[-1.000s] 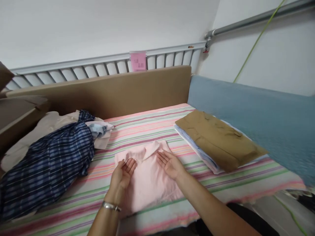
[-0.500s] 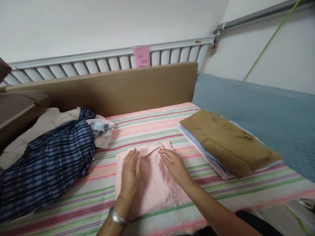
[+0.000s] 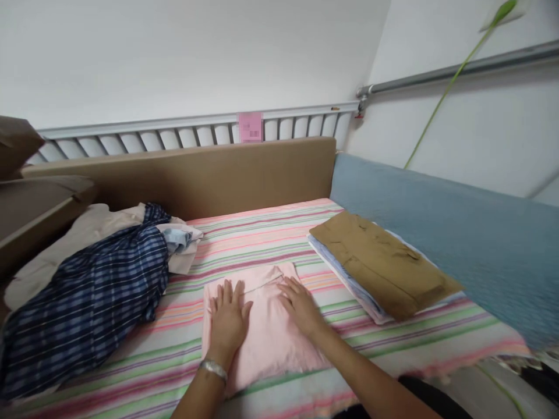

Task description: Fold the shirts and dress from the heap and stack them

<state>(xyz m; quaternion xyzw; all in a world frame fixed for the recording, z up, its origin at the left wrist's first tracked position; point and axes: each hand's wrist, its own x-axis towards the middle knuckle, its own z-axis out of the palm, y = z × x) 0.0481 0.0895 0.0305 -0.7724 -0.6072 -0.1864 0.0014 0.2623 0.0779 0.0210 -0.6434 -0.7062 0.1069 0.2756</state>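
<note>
A folded pink garment (image 3: 266,331) lies flat on the striped bed sheet (image 3: 257,235) in front of me. My left hand (image 3: 229,317) rests on its left side, fingers spread and pointing away from me, with a silver bracelet at the wrist. Towards the garment's upper right, my right hand (image 3: 301,305) lies on the cloth with its fingers stretched out. Between the two hands a folded edge runs across the top of the garment. Neither hand grips anything.
A stack of folded clothes with a brown garment (image 3: 379,262) on top lies at the right. Rumpled blue plaid cloth (image 3: 96,285) lies at the left, beside a cardboard box (image 3: 39,203). A brown board (image 3: 227,180) stands along the radiator (image 3: 187,137); a blue panel (image 3: 437,227) borders the right.
Both hands have flattened onto the pink garment, and the folded edge at its top now lies flatter. The left fingers have spread. The camera view has tilted up a little.
</note>
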